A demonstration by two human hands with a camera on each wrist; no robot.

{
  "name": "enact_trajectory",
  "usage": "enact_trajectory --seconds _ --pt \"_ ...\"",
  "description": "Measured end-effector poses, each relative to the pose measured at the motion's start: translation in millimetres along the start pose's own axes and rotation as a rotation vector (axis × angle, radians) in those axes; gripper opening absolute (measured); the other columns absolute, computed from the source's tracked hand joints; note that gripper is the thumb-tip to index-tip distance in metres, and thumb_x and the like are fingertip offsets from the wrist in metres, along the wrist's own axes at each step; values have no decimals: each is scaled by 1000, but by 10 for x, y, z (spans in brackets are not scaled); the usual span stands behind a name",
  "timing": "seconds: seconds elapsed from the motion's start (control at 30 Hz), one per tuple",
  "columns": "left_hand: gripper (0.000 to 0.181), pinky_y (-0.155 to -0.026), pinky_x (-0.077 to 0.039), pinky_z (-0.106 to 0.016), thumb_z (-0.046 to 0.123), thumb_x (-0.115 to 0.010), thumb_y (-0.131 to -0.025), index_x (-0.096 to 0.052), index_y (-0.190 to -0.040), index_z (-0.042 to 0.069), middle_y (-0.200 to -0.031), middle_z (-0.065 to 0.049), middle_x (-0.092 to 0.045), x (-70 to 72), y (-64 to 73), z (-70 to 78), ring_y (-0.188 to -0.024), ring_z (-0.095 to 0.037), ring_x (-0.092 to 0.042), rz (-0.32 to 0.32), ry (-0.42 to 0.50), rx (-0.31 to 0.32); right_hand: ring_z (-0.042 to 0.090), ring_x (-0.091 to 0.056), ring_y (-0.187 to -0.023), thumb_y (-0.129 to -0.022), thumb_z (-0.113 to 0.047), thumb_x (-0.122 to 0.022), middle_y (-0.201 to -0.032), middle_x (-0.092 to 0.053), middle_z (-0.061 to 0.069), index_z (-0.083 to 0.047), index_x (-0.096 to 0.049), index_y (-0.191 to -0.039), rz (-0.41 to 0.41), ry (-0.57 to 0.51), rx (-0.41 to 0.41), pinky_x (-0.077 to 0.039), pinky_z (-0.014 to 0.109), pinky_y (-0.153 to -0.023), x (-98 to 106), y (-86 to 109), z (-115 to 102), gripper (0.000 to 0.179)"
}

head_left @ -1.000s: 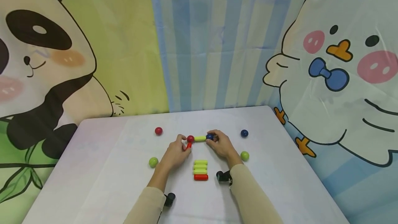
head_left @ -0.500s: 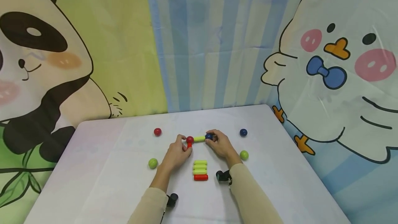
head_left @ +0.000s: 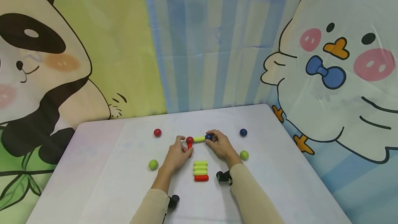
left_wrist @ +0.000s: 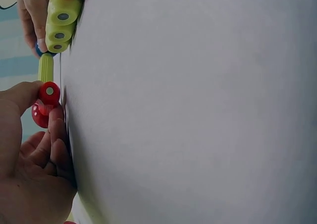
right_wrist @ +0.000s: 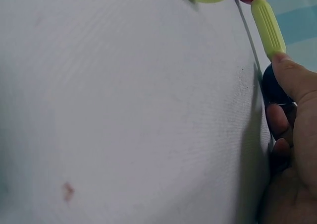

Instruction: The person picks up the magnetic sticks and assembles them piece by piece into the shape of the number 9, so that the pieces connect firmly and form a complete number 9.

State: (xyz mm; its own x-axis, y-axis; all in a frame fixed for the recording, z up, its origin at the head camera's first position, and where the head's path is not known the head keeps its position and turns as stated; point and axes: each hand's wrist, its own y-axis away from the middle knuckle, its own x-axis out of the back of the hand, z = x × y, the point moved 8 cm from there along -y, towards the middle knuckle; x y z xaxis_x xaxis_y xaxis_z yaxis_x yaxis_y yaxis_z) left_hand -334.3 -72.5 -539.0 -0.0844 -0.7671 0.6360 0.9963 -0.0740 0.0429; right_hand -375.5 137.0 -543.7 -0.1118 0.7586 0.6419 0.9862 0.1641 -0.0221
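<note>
A yellow-green magnetic rod [head_left: 199, 139] joins a red ball [head_left: 190, 140] on its left to a dark blue ball [head_left: 209, 137] on its right. From the red ball a red magnetic rod [head_left: 189, 146] points toward the person. My left hand [head_left: 178, 155] pinches this red rod between thumb and fingers; its round end with a metal disc [left_wrist: 49, 91] faces the left wrist camera. The blue ball is gripped by my right hand [head_left: 221, 144], whose thumb lies at the rod's end in the right wrist view.
Stacked toward the person are several yellow-green rods [head_left: 200, 168] and a red rod [head_left: 201, 178]. Loose balls lie around: red [head_left: 157, 132], blue [head_left: 243, 132], a green ball [head_left: 153, 164] at left and another green ball [head_left: 244, 155] beside the right wrist. A patterned curtain [head_left: 199, 44] hangs behind the table.
The red rod has swung from slanting left to pointing nearly straight toward the person, and my left fingers have shifted down along it. My right hand keeps its hold on the blue ball.
</note>
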Motion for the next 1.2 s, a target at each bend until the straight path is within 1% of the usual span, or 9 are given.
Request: enact_trajectory --seconds 0.2,0.37,0.47,0.6,0.8,0.93,1.07,1.13,1.2 --pt "61 -62 -44 -28 32 -73 -96 -43 -143 8 -78 1 -61 -8 4 -6 -65 -15 -53 15 -3 -4 19 -52 -95 -99 -29 -70 -105 -58 2 -23 -61 -137 -7 4 -8 -44 37 -85 -3 -2 2 40" --pt "60 -64 -44 -29 31 -72 -97 -44 -143 6 -79 1 -61 -7 8 18 -66 -14 -53 18 -3 -20 18 -53 -94 -98 -27 -72 -105 -60 3 -21 -62 -135 8 -12 17 -44 36 -84 15 7 -5 39" --pt "58 -65 -45 -30 31 -70 -98 -44 -143 6 -79 1 -61 13 15 19 -66 -14 -54 14 -3 -16 18 -53 -93 -98 -26 -72 -105 -60 3 -19 -63 -135 7 -20 32 -44 36 -83 14 14 -18 38" --pt "56 -67 -46 -31 29 -69 -99 -44 -144 6 -81 1 -63 48 20 24 -68 -14 -55 13 0 -17 17 -53 -94 -98 -27 -71 -105 -60 2 -21 -63 -135 2 -20 25 -44 36 -84 11 13 -20 38" --pt "57 -64 -47 -30 25 -71 -97 -44 -144 7 -80 2 -63 31 -6 -7 -66 -14 -56 -18 24 -24 18 -53 -94 -98 -27 -72 -105 -60 2 -20 -63 -135 4 -23 16 -44 37 -84 6 -4 -21 39" --pt "58 -64 -47 -30 27 -71 -97 -43 -145 7 -79 2 -63 23 -3 -26 -66 -14 -55 -40 29 -19 18 -53 -94 -98 -27 -72 -103 -59 1 -22 -63 -135 -2 -22 1 -43 37 -85 -35 -14 19 39" --pt "59 -65 -47 -30 28 -70 -98 -42 -146 8 -81 3 -64 53 -5 -19 -68 -15 -56 -65 9 -6 18 -53 -94 -98 -27 -72 -104 -59 2 -20 -63 -135 -3 -18 10 -44 37 -84 -45 0 26 39" --pt "58 -65 -47 -30 28 -69 -98 -43 -146 9 -81 2 -63 101 -16 -9 -68 -16 -56 -72 -22 0 18 -53 -94 -98 -27 -72 -105 -59 1 -20 -63 -135 -2 -13 11 -44 37 -84 -31 5 11 39" --pt "56 -66 -48 -30 27 -69 -98 -45 -145 10 -81 2 -62 181 -43 7 -69 -15 -56 -63 -63 3 18 -53 -94 -98 -27 -72 -105 -60 2 -20 -63 -135 0 -21 11 -43 37 -85 -18 3 -19 39"
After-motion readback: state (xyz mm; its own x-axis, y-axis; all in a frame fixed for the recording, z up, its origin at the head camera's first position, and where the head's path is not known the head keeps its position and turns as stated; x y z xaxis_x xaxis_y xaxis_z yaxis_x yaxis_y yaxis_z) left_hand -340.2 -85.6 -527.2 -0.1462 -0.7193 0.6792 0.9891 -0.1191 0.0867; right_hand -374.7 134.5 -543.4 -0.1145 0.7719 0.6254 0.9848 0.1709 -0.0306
